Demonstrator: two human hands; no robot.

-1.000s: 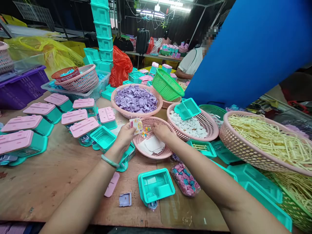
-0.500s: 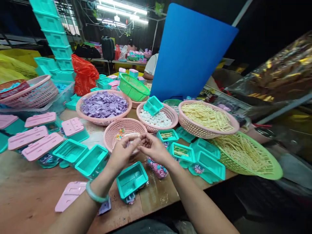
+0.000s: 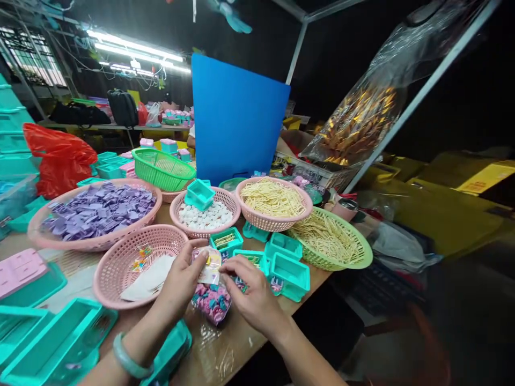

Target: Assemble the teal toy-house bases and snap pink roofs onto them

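Note:
My left hand [image 3: 181, 281] and my right hand [image 3: 250, 292] meet over the table's front edge, both pinching a small printed sticker card [image 3: 211, 266]. Under the hands lies a clear bag of pink and blue pieces [image 3: 212, 301]. Just left of my left hand sits a pink basket [image 3: 120, 252] holding white paper sheets and a few coloured bits. Small teal trays [image 3: 288, 273] stand right of my right hand. A green bangle is on my left wrist.
Pink baskets hold purple tiles [image 3: 96, 212], white pieces [image 3: 205, 214] and yellow sprues [image 3: 273, 198]; a green basket [image 3: 330, 238] holds more sprues. A blue board [image 3: 237, 118] stands behind. Teal cases [image 3: 52, 338] lie at the left. The table edge runs close on the right.
The view has swung to the right. My hands left the pink basket and came together nearer the table edge, still holding the sticker card, over the clear bag.

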